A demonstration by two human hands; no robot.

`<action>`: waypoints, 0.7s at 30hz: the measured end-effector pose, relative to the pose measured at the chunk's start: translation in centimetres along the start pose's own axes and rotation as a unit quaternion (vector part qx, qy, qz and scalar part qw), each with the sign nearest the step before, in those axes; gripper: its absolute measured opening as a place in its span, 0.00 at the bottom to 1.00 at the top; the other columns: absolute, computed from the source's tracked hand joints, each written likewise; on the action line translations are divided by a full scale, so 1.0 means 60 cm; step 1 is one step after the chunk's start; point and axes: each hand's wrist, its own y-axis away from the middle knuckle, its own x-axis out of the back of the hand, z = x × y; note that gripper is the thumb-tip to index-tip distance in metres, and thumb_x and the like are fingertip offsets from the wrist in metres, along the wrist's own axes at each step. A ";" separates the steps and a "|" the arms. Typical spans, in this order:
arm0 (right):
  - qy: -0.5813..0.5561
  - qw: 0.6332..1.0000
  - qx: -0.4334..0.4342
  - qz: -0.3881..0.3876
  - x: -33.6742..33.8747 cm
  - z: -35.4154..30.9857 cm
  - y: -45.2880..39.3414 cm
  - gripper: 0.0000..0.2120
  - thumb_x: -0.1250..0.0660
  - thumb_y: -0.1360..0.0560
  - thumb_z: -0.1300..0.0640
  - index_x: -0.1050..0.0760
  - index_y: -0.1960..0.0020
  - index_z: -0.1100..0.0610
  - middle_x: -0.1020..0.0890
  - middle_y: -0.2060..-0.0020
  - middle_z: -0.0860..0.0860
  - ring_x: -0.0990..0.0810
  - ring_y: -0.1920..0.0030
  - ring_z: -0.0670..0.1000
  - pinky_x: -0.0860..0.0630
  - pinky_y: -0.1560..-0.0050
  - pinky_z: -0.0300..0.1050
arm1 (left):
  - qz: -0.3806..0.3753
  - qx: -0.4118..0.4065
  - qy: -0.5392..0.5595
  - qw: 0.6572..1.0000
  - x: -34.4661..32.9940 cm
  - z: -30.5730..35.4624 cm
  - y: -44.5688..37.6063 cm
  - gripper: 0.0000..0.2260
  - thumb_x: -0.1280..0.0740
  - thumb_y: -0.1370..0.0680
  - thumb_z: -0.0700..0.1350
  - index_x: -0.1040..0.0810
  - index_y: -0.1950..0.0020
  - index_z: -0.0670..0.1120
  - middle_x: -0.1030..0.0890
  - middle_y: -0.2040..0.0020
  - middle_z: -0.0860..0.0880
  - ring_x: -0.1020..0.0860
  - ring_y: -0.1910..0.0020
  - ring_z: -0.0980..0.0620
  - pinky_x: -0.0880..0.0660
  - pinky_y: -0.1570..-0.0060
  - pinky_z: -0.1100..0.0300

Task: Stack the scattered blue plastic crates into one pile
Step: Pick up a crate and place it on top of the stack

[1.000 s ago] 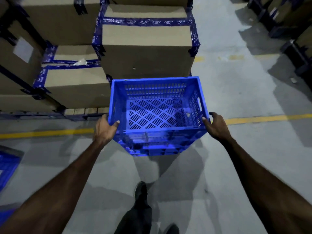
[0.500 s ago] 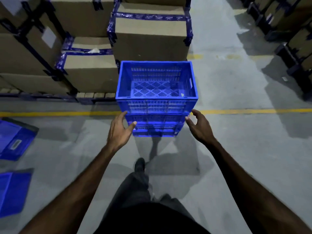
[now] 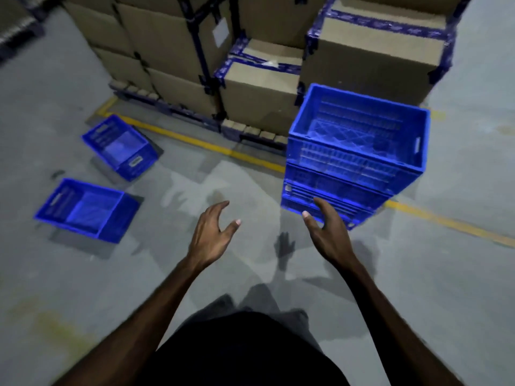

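Head view showed a pile of crates [image 3: 354,162] at right, two loose crates [image 3: 119,146] [image 3: 83,208] left unstacked; left hand [image 3: 213,235] and right hand [image 3: 327,232] hung open, empty.

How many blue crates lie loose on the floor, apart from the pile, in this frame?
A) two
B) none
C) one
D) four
A: two loose crates lie on the floor at left, the farther crate tilted near the yellow line and the nearer crate below it, both well apart from the pile.
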 end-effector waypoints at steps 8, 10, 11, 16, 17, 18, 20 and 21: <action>0.003 0.995 0.057 -0.086 -0.202 -0.180 0.057 0.24 0.33 0.19 0.49 0.29 0.26 0.56 0.23 0.30 0.52 0.26 0.29 0.51 0.33 0.30 0.46 | 0.118 0.090 0.080 0.986 0.162 -0.201 0.105 0.26 0.30 0.20 0.56 0.29 0.24 0.52 0.26 0.26 0.49 0.30 0.28 0.50 0.32 0.29 0.52; -0.001 0.990 0.069 -0.122 -0.272 -0.228 0.070 0.23 0.33 0.19 0.49 0.29 0.26 0.55 0.24 0.30 0.51 0.26 0.29 0.51 0.32 0.30 0.47 | 0.149 0.120 0.094 0.977 0.216 -0.260 0.135 0.26 0.30 0.20 0.55 0.29 0.24 0.51 0.27 0.26 0.49 0.30 0.28 0.50 0.33 0.29 0.53; 0.002 0.987 0.075 -0.139 -0.307 -0.253 0.078 0.24 0.33 0.19 0.49 0.30 0.26 0.55 0.24 0.29 0.51 0.26 0.29 0.51 0.31 0.30 0.47 | 0.164 0.134 0.100 0.972 0.246 -0.292 0.150 0.26 0.30 0.20 0.55 0.29 0.24 0.51 0.27 0.26 0.49 0.30 0.28 0.49 0.33 0.28 0.52; 0.012 0.968 0.119 -0.221 -0.473 -0.370 0.115 0.26 0.34 0.19 0.46 0.32 0.24 0.54 0.26 0.27 0.49 0.28 0.28 0.49 0.31 0.30 0.47 | 0.230 0.173 0.088 0.954 0.383 -0.444 0.227 0.26 0.31 0.20 0.57 0.29 0.24 0.51 0.26 0.26 0.50 0.29 0.28 0.50 0.33 0.28 0.52; 0.016 0.965 0.125 -0.232 -0.505 -0.390 0.123 0.26 0.34 0.19 0.46 0.32 0.24 0.53 0.26 0.27 0.49 0.28 0.28 0.49 0.31 0.29 0.48 | 0.238 0.184 0.082 0.950 0.405 -0.472 0.242 0.26 0.31 0.20 0.58 0.29 0.24 0.51 0.26 0.26 0.50 0.29 0.28 0.50 0.33 0.28 0.53; 0.018 0.962 0.128 -0.240 -0.530 -0.406 0.130 0.26 0.34 0.19 0.46 0.32 0.24 0.53 0.26 0.27 0.49 0.28 0.28 0.49 0.30 0.29 0.49 | 0.244 0.194 0.078 0.947 0.421 -0.494 0.254 0.26 0.31 0.20 0.58 0.29 0.24 0.51 0.26 0.26 0.50 0.29 0.28 0.50 0.33 0.29 0.54; 0.015 0.957 0.131 -0.260 -0.592 -0.442 0.148 0.25 0.34 0.19 0.47 0.31 0.24 0.53 0.26 0.28 0.48 0.28 0.28 0.49 0.30 0.28 0.51 | 0.258 0.221 0.081 0.937 0.458 -0.544 0.283 0.26 0.32 0.20 0.58 0.29 0.24 0.51 0.26 0.26 0.50 0.30 0.27 0.49 0.34 0.30 0.57; 0.014 0.952 0.131 -0.275 -0.621 -0.460 0.155 0.25 0.33 0.19 0.47 0.31 0.25 0.53 0.25 0.28 0.48 0.27 0.29 0.49 0.30 0.28 0.51 | 0.265 0.232 0.084 0.932 0.475 -0.564 0.294 0.26 0.32 0.20 0.58 0.29 0.24 0.51 0.26 0.26 0.50 0.30 0.27 0.49 0.35 0.31 0.58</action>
